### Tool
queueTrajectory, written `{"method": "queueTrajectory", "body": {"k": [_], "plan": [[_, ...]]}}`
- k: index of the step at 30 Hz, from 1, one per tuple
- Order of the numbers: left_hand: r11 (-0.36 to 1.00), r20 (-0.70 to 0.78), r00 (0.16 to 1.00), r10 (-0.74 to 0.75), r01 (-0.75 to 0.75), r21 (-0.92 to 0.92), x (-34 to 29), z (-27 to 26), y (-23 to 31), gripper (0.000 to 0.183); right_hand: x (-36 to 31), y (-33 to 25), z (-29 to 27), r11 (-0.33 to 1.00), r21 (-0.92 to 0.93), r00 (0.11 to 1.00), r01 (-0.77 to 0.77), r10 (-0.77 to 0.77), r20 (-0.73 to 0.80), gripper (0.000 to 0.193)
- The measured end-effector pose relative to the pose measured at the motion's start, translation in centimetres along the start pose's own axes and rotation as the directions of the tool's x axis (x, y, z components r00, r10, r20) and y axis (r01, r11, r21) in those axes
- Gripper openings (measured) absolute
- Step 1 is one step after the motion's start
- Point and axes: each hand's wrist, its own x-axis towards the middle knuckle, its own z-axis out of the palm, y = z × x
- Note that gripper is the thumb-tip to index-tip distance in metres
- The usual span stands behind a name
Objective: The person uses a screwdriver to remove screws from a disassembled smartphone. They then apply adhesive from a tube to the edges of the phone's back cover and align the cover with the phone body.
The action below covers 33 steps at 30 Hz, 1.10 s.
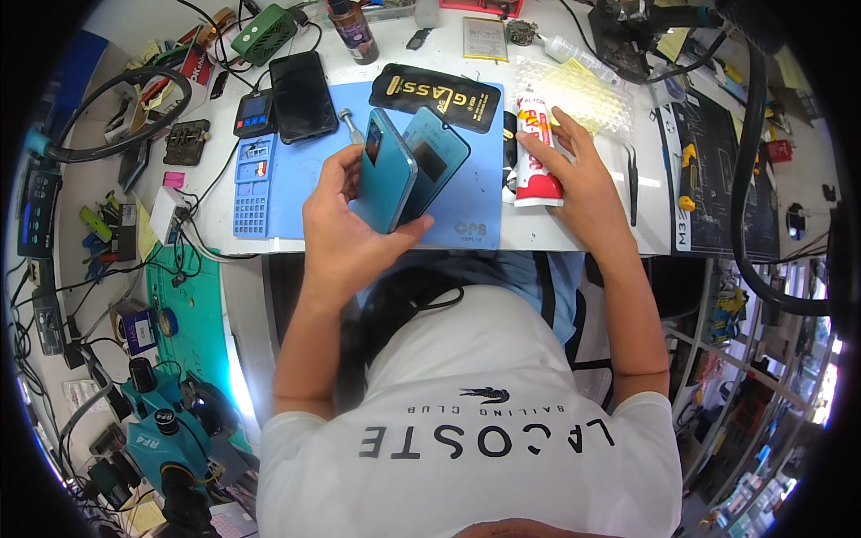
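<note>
In my left hand is a teal smartphone, tilted upright, the fingers along its left side and the thumb at its lower edge. A second flat teal phone panel with a dark patch leans out behind it, the two forming a V. Whether they are joined at the bottom is hidden by the thumb. My right hand is closed around a red-and-white squeeze tube lying near the table's front edge. Under the phone lies a blue work mat. A black screen-protector sleeve rests behind the panel.
Behind the mat lie a black phone and a brown bottle. Bubble wrap and black tweezers are at the right, beside a dark printed mat. A teal microscope stands at the lower left.
</note>
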Motion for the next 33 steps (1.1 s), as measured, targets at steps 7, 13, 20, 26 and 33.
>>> {"method": "queueTrajectory", "body": {"k": [7,13,20,26,33], "plan": [[0.908,-0.241,0.963,-0.125,0.013,-0.419,-0.7,0.2,-0.6,0.088,-0.7,-0.5,-2.4,0.979,-0.175,0.986,-0.109,0.084,-0.146,0.059],[0.900,-0.285,0.934,-0.216,0.077,-0.429,0.8,0.1,-1.5,0.085,-4.1,3.0,-3.7,0.730,-0.365,0.816,-0.578,0.503,-0.285,0.042],[0.914,-0.250,0.951,-0.182,0.070,-0.398,0.7,0.3,-1.2,0.088,-3.7,0.7,-3.8,0.806,0.307,0.724,-0.506,0.591,-0.357,0.030],[0.950,-0.248,0.969,-0.019,-0.060,-0.305,-0.2,1.5,-1.4,0.097,-2.3,-3.6,-2.2,0.885,0.458,0.912,0.083,0.118,-0.392,0.039],[0.932,-0.183,0.921,0.344,-0.358,-0.054,-2.1,3.4,-2.2,0.090,1.8,-8.9,-1.8,0.515,0.857,0.986,-0.025,0.155,-0.064,0.048]]}}
